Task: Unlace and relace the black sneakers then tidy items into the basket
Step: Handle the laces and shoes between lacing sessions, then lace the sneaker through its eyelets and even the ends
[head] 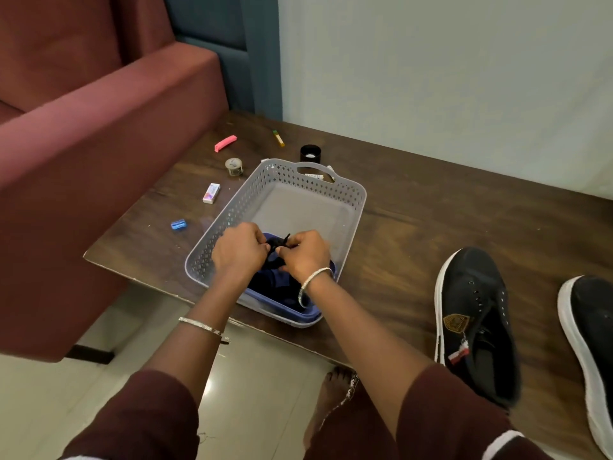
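Lace held over basket's near end.
Left hand and right hand each pinch the lace between them, fingers curled.

Materials before you
You see a perforated plastic basket, grained wood table, matt black sneakers, glossy floor tiles.

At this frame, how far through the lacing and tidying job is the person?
Done: the nearer black white-soled sneaker shows empty eyelets, so it looks unlaced. In hand: left hand and right hand pinch a black lace over the grey perforated plastic basket. Left: relacing, and the pink clip, blue sharpener, white eraser and black jar lie outside it on the wooden table.
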Tool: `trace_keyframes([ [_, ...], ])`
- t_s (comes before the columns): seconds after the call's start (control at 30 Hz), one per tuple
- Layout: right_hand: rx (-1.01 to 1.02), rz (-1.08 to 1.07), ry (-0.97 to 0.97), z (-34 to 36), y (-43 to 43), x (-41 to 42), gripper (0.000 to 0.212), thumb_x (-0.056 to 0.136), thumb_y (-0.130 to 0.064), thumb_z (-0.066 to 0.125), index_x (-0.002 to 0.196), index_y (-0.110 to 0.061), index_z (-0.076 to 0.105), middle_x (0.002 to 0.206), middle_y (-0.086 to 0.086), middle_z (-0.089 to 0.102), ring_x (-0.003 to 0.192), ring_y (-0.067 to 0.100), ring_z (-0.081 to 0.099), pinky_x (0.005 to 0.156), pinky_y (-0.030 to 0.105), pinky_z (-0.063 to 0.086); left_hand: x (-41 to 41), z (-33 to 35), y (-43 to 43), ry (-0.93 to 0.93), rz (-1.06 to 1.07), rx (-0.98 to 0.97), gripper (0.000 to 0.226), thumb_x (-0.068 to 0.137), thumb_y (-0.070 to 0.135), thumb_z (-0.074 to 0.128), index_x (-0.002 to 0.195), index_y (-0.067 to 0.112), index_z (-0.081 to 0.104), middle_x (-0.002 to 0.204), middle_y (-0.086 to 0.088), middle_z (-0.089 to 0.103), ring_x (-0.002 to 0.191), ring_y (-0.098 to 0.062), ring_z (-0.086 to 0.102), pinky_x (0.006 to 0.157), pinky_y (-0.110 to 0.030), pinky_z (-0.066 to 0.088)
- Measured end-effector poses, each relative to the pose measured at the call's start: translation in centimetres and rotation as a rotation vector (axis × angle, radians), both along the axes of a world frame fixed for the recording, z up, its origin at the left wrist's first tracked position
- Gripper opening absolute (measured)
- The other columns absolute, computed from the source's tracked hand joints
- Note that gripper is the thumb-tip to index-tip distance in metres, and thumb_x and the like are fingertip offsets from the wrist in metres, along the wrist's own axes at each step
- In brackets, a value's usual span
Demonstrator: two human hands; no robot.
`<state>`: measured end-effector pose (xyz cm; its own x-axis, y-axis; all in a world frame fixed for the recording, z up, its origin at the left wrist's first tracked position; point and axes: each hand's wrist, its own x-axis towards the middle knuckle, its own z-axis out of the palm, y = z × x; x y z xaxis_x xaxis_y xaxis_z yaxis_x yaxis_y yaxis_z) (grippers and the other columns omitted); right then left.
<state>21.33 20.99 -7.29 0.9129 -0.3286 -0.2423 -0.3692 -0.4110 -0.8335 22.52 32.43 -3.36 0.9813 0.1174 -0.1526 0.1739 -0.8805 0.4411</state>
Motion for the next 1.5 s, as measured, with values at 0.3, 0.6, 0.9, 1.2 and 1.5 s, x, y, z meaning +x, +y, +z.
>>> trace_keyframes([
  [0.3, 0.097, -0.056, 0.085, 0.6, -0.1, 0.0, 0.015, 0.086, -0.013, 0.079, 0.085, 0.002, 0.078, 0.084, 0.018, 0.075, 0.068, 0.029, 0.075, 0.046, 0.024, 0.054, 0.7, -0.3, 0.5, -0.037, -0.083, 0.05, 0.012, 0.085, 0.031, 0.076, 0.097, 0.031, 0.072, 0.103, -0.008, 0.073, 0.101, -0.034, 0.067, 0.082, -0.04, 0.055],
  [0.6, -0.206, 0.052, 0.074, 0.2, 0.6, 0.3, 0.025, 0.082, -0.026, 0.083, 0.087, -0.004, 0.072, 0.082, 0.019, 0.071, 0.074, 0.037, 0.072, 0.068, 0.047, 0.062, 1.0, -0.8, 0.8, -0.077, -0.224, 0.108, 0.016, 0.089, 0.029, 0.072, 0.104, 0.033, 0.077, 0.104, -0.008, 0.073, 0.101, -0.035, 0.067, 0.084, -0.041, 0.055],
  [0.9, -0.429, 0.216, 0.035, 3.8, -0.8, -2.3, 0.03, 0.094, -0.028, 0.072, 0.107, -0.002, 0.067, 0.106, 0.02, 0.068, 0.102, 0.039, 0.064, 0.077, 0.038, 0.047, 0.3, -0.6, 3.6, -0.276, -0.177, -0.311, 0.015, 0.085, 0.009, 0.078, 0.099, 0.013, 0.08, 0.093, -0.003, 0.077, 0.084, -0.012, 0.069, 0.089, -0.03, 0.055],
  [1.2, -0.521, 0.704, 0.095, 4.3, 0.7, -3.4, 0.029, 0.09, -0.028, 0.076, 0.118, -0.02, 0.076, 0.109, 0.007, 0.074, 0.099, 0.028, 0.067, 0.079, 0.033, 0.053, -4.3, -1.3, 5.8, -0.301, 0.059, -0.371, 0.008, 0.087, 0.014, 0.076, 0.094, 0.016, 0.079, 0.085, 0.001, 0.075, 0.075, -0.01, 0.067, 0.077, -0.029, 0.056],
  [1.5, -0.753, 0.835, 0.173, 3.6, 2.7, -1.8, 0.026, 0.097, -0.017, 0.064, 0.122, -0.014, 0.071, 0.117, 0.014, 0.068, 0.106, 0.034, 0.065, 0.085, 0.041, 0.053, -7.0, -1.9, 5.1, -0.435, 0.085, -0.438, 0.012, 0.086, 0.006, 0.075, 0.094, 0.014, 0.079, 0.082, 0.007, 0.072, 0.071, -0.005, 0.068, 0.072, -0.021, 0.056],
])
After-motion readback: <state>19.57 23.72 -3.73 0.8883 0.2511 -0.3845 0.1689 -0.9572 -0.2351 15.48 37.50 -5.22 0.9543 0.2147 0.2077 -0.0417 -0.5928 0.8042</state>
